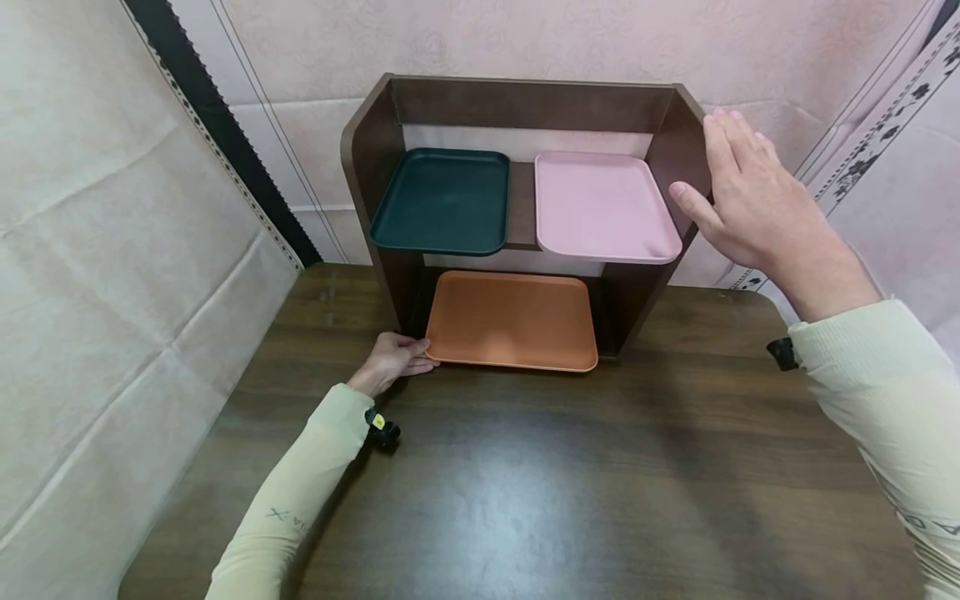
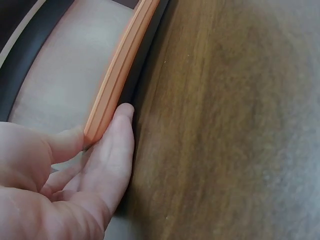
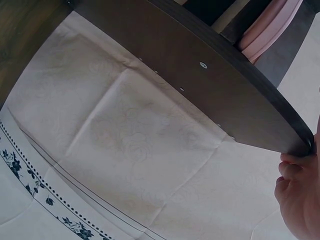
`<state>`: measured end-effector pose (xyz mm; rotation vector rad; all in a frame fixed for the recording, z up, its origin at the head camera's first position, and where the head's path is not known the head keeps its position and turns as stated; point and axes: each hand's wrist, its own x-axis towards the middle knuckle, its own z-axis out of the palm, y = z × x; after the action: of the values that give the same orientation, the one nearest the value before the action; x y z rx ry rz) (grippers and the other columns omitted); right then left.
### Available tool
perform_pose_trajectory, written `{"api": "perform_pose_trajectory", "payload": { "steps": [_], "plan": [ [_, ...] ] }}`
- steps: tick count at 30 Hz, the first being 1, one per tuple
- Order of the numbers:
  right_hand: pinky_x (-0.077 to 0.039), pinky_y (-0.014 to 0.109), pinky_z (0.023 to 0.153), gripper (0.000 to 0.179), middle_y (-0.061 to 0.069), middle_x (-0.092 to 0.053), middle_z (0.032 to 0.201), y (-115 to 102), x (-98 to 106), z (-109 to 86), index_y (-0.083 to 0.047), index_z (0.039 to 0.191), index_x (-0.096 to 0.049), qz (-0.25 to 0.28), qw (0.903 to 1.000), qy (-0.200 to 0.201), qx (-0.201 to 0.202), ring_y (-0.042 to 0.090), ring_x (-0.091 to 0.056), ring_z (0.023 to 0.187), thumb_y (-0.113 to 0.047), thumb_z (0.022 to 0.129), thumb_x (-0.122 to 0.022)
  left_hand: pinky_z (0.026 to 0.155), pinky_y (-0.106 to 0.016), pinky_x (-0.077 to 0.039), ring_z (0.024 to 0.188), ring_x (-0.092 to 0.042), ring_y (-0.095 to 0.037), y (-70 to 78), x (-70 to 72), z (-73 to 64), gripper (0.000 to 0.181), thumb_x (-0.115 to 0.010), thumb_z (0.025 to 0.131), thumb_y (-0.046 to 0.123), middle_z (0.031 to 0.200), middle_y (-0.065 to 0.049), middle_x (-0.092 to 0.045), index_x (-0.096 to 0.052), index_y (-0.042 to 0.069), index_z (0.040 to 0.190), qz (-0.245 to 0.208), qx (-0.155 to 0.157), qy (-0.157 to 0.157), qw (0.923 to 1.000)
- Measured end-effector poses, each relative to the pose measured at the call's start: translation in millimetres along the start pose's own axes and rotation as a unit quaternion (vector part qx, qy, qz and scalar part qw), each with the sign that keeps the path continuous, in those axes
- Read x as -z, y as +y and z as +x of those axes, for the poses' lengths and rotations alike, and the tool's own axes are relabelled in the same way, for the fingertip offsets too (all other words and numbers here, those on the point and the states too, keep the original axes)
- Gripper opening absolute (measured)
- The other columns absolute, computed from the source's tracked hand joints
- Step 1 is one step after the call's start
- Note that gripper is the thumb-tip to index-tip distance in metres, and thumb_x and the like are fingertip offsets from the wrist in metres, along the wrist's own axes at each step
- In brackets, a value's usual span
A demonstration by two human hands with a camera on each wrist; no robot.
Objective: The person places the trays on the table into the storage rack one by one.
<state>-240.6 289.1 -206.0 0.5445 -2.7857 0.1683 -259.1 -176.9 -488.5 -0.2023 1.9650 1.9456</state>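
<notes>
An orange-brown tray (image 1: 513, 321) lies on the lower level of a dark brown two-level shelf (image 1: 532, 104), its front edge sticking out a little. At its front left corner my left hand (image 1: 393, 358) pinches the rim, with the thumb above and the fingers underneath. In the left wrist view, that hand (image 2: 90, 175) grips the end of the orange tray rim (image 2: 117, 75). My right hand (image 1: 757, 196) is at the upper right side panel (image 1: 678, 158), fingers extended. The right wrist view shows its fingertips (image 3: 290, 172) right at the panel's corner.
On the upper level sit a dark green tray (image 1: 442, 200) at left and a pink tray (image 1: 607, 204) at right. The shelf stands at the back of a brown wooden table (image 1: 525, 475). Pale patterned cloth (image 1: 525, 37) hangs behind and at both sides.
</notes>
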Motion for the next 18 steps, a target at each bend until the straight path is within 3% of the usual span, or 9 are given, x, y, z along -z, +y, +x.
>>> {"api": "perform_pose_trajectory", "payload": {
  "steps": [4, 8, 13, 15, 18],
  "plan": [
    [0.002, 0.063, 0.133, 0.080, 0.027, 0.002, 0.176, 0.5, 1.6, 1.1, 0.005, 0.167, 0.002, 0.011, 0.9998, -0.014, -0.004, 0.044, 0.004, 0.165, -0.040, 0.112, -0.035, 0.093, -0.036, -0.064, 0.092, -0.082, -0.019, 1.5, 2.7, -3.0, 0.047, -0.058, 0.109, 0.018, 0.108, -0.019, -0.080, -0.054, -0.016, 0.141, 0.002, 0.007, -0.001, 1.0000],
    [0.005, 0.060, 0.134, 0.082, 0.024, 0.008, 0.177, 0.8, 6.4, -1.1, 0.002, 0.167, 0.007, 0.034, 0.9987, -0.032, -0.019, 0.042, 0.009, 0.165, -0.043, 0.112, -0.033, 0.103, -0.040, -0.059, 0.108, -0.079, -0.025, 3.4, 10.0, -7.7, 0.049, -0.056, 0.111, 0.022, 0.123, -0.024, -0.076, -0.053, -0.014, 0.144, 0.021, 0.011, -0.027, 0.9993],
    [0.006, 0.058, 0.135, 0.084, 0.023, 0.010, 0.176, 4.3, 10.9, -12.3, 0.000, 0.167, 0.011, 0.052, 0.9974, -0.026, -0.042, 0.042, 0.009, 0.165, -0.043, 0.112, -0.035, 0.111, -0.046, -0.054, 0.129, -0.069, -0.036, 7.7, 21.4, -19.7, 0.047, -0.050, 0.112, 0.018, 0.139, -0.032, -0.065, -0.048, -0.014, 0.147, 0.103, -0.006, -0.061, 0.9928],
    [0.005, 0.059, 0.135, 0.084, 0.024, 0.010, 0.176, 6.5, 10.8, -18.8, 0.000, 0.167, 0.010, 0.056, 0.9970, -0.019, -0.051, 0.042, 0.009, 0.165, -0.043, 0.111, -0.035, 0.111, -0.048, -0.055, 0.131, -0.067, -0.039, 10.3, 25.8, -27.3, 0.044, -0.049, 0.112, 0.016, 0.140, -0.033, -0.064, -0.051, -0.014, 0.144, 0.165, -0.030, -0.062, 0.9839],
    [0.004, 0.060, 0.134, 0.085, 0.024, 0.008, 0.176, 11.0, 8.4, -30.5, 0.001, 0.167, 0.007, 0.062, 0.9963, -0.009, -0.058, 0.042, 0.008, 0.165, -0.045, 0.111, -0.036, 0.106, -0.049, -0.059, 0.126, -0.068, -0.039, 14.3, 31.4, -39.0, 0.041, -0.051, 0.110, 0.017, 0.136, -0.029, -0.067, -0.056, -0.010, 0.141, 0.284, -0.084, -0.051, 0.9538]
  ]
}}
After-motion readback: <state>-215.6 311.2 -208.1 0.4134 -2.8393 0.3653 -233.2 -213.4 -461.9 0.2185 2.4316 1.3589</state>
